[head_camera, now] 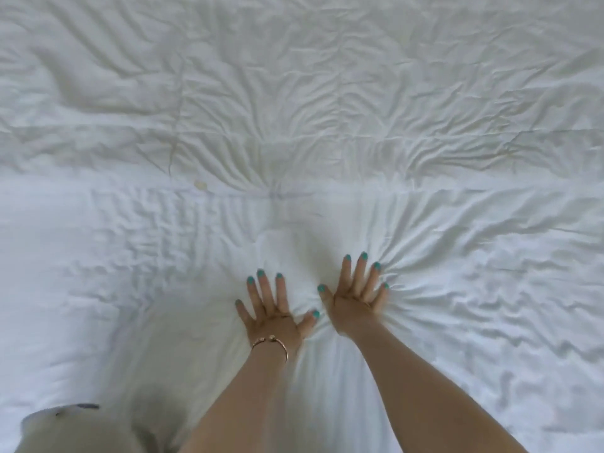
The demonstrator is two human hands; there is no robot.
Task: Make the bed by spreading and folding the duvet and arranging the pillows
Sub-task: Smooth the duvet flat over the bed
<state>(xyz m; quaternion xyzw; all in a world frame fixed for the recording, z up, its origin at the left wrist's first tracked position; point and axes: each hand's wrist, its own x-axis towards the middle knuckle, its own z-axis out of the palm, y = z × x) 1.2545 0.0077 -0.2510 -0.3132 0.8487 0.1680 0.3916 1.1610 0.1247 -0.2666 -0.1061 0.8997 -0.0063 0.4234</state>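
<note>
The soft, light, wrinkled white fabric duvet (327, 132) covering the whole bed creases readily under the flat, splayed left hand (274, 313) and right hand (354, 300); pinch its edges to pull.

Fills the whole view — a bed under a white duvet (327, 109), creased all over, with a straight horizontal fold line across the middle. Far half rumpled in radiating wrinkles; near half flatter, with both hands — left hand (274, 317), right hand (354, 304) — pressed flat on it.
</note>
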